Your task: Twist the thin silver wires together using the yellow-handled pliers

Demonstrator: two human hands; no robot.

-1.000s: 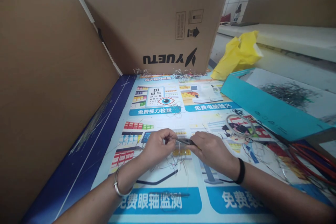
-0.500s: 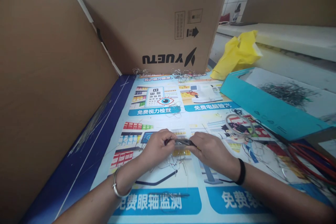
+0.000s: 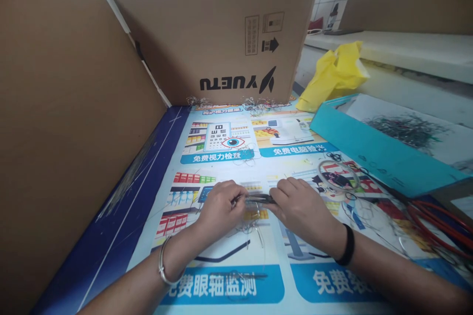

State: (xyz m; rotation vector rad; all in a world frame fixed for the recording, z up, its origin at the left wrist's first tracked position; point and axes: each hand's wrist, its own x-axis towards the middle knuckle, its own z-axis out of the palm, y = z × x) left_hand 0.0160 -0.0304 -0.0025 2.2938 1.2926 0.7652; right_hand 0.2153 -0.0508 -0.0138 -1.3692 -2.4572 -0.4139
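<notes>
Closed fingers of my left hand (image 3: pixel 224 205) grip the left end of a dark, slender bundle that looks like wire strands (image 3: pixel 259 199). The other end is in the curled fingers of my right hand (image 3: pixel 298 206), so it spans the short gap between both hands. Its exact kind is hard to make out. Below the gap, thin loose wires (image 3: pixel 254 229) hang or lie over the printed sheet (image 3: pixel 258 251). A thin dark strip of strands (image 3: pixel 238 275) lies nearer to me.
A blue-green box (image 3: pixel 364 145) at right holds a tangle of wires (image 3: pixel 406 130). Close by are a clear ring-shaped coil (image 3: pixel 338 175), red cords (image 3: pixel 438 226) and a yellow bag (image 3: pixel 332 76). Cardboard panels (image 3: pixel 207 29) stand behind and at left; wire scraps (image 3: pixel 258 104) lie along the back panel.
My right hand has shifted slightly right and its wrist has turned a little. The dark bundle between the hands shows more sharply. My left hand stays nearly in place.
</notes>
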